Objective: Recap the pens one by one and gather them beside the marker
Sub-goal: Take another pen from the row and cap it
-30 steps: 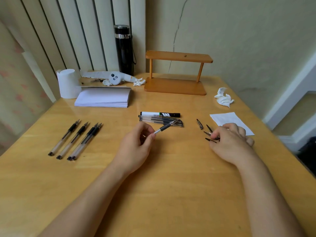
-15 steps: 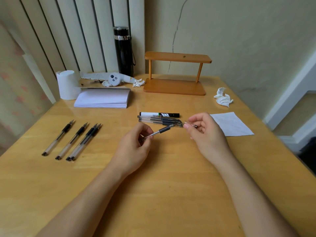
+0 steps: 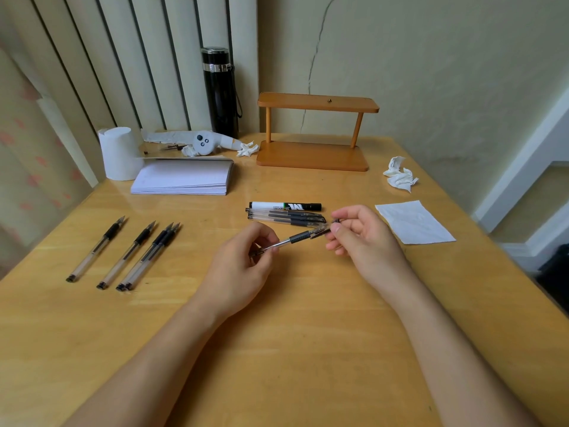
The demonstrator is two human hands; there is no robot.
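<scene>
My left hand [image 3: 243, 266] grips the back end of a clear gel pen [image 3: 291, 241], which is held above the table and points up to the right. My right hand [image 3: 360, 238] pinches a clear cap [image 3: 321, 232] that sits over the pen's tip. Just behind, a white and black marker [image 3: 284, 206] lies on the wooden table [image 3: 277, 349], with capped pens [image 3: 286, 217] lined up against its near side. Several uncapped pens [image 3: 135, 252] lie in a row at the left. The loose caps are hidden behind my right hand.
A stack of white paper [image 3: 184, 178], a tissue roll [image 3: 118, 154], a black flask [image 3: 220, 92] and a wooden stand [image 3: 314, 134] stand along the back. A crumpled tissue [image 3: 400, 175] and a flat white sheet [image 3: 414, 221] lie at the right.
My right hand left the loose caps at the right with one cap, moved left to the pen, and the cap now sits over the pen's tip. The left hand barely moved.
</scene>
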